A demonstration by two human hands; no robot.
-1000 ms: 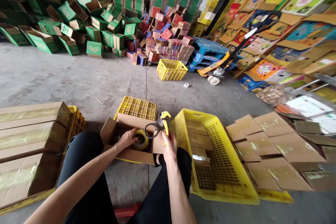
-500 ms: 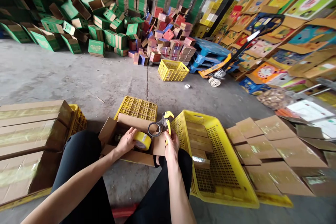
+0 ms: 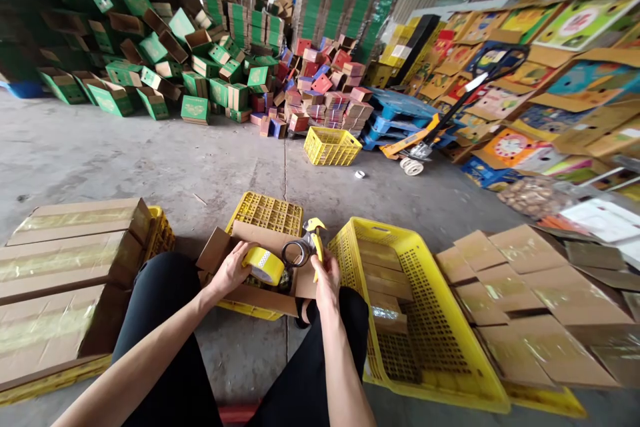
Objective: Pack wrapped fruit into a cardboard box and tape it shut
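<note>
My left hand (image 3: 231, 271) is closed round a yellow roll of tape (image 3: 265, 265), held just above an open cardboard box (image 3: 260, 293) that rests on an upturned yellow crate (image 3: 267, 212). My right hand (image 3: 326, 275) grips the yellow handle of a tape dispenser (image 3: 305, 248), whose empty metal ring points toward the roll. The roll and the ring are close together, a small gap between them. My knees in black trousers flank the box.
A large yellow crate (image 3: 425, 347) with cardboard pieces stands at my right, with taped flat cartons (image 3: 525, 287) beyond it. More flat cartons (image 3: 65, 260) are stacked on my left. Green and red boxes, a small yellow basket (image 3: 333, 145) and a pallet jack (image 3: 425, 140) fill the back.
My left hand has lifted the tape roll out of the box and brought it up toward the dispenser's ring. The right hand with the dispenser has barely moved.
</note>
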